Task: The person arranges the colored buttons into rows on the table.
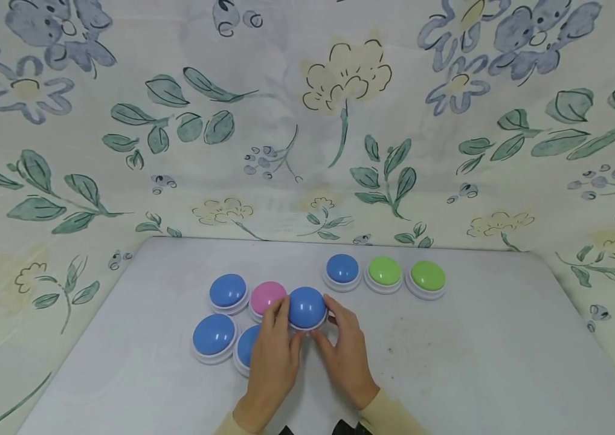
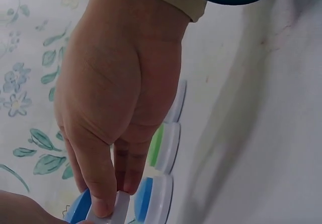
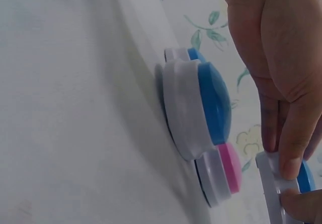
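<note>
Both hands grip one blue domed push button (image 1: 307, 308) with a white round base, in the middle of the head view. My left hand (image 1: 276, 362) holds its left side, fingers at the far edge and thumb at the near rim. My right hand (image 1: 347, 356) mirrors this on the right side. The wrist views show the held button (image 3: 276, 189) tilted, with thumbs pressed on its white base. Just left of it sits a pink button (image 1: 267, 296), and a blue button (image 1: 247, 345) is partly hidden behind my left hand.
Two more blue buttons, one far (image 1: 228, 291) and one near (image 1: 214, 335), stand on the left of the white table (image 1: 476, 362). Toward the back right, a blue button (image 1: 342, 269) and two green buttons (image 1: 385, 272) form a row. Floral cloth (image 1: 286, 199) hangs behind the table.
</note>
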### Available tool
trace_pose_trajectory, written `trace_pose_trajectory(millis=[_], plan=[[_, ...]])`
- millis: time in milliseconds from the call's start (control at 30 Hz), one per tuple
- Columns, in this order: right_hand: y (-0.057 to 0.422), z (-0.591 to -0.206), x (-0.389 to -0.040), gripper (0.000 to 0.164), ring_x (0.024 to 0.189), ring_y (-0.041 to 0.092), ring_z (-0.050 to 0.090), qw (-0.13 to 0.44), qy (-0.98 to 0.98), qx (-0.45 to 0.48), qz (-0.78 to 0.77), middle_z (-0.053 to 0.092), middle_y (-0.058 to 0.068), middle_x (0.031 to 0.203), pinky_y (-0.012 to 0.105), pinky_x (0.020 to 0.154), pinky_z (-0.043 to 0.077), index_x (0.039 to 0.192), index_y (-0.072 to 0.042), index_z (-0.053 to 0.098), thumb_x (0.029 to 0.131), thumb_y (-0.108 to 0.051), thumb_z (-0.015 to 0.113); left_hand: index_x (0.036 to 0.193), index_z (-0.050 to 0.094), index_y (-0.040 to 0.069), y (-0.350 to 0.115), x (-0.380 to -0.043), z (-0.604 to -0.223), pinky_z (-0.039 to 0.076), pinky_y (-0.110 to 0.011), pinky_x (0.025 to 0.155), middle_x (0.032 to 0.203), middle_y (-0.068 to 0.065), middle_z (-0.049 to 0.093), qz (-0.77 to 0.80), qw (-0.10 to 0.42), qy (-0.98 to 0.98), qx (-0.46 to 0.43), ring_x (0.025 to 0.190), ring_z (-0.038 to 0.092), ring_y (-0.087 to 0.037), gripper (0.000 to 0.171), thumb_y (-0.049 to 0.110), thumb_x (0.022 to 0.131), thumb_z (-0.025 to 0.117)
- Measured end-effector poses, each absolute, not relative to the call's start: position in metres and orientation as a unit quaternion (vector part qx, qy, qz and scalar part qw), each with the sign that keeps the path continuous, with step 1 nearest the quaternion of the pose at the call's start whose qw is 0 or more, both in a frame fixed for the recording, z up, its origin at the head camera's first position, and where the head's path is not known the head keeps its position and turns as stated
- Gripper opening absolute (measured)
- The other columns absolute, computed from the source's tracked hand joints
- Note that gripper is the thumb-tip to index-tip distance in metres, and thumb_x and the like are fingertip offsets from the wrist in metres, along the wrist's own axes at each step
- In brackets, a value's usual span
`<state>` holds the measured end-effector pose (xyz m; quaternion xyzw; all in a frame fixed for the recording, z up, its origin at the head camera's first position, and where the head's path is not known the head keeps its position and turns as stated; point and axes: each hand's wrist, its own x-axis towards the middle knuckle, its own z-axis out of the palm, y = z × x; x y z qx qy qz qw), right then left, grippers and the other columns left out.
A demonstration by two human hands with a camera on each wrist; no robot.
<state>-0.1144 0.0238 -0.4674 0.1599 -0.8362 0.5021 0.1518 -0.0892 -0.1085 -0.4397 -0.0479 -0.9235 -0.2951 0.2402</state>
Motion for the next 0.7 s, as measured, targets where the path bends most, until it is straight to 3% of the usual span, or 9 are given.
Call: trace_pose_trajectory(millis=[300,700], plan=[[0.022,-0.463,-0.128,0.063,0.123,0.032,0.057,0.18,-0.828,0.18,0.499,0.058,0.019,0.136,0.044,0.096,0.055,0.142,0.005,0.049,0.086,0.001,0.076,0.138,0.05,-0.012,-0.111,-0.103,-0.437,0.057,-0.054,0.087,0.133,-0.027,0.054,-0.302,0.258,-0.916,-0.051,0.111,0.063,-0.041,0.06,-0.003,0.084,0.076],[0.014,-0.456,-0.142,0.058,0.123,0.034,0.058,0.176,-0.819,0.182,0.514,0.058,0.022,0.137,0.047,0.097,0.053,0.141,0.006,0.051,0.088,0.0,0.074,0.139,0.049,-0.012,-0.114,-0.114,-0.433,0.053,-0.053,0.096,0.134,-0.028,0.053,-0.31,0.264,-0.913,-0.04,0.117,0.06,-0.041,0.058,-0.003,0.087,0.074]])
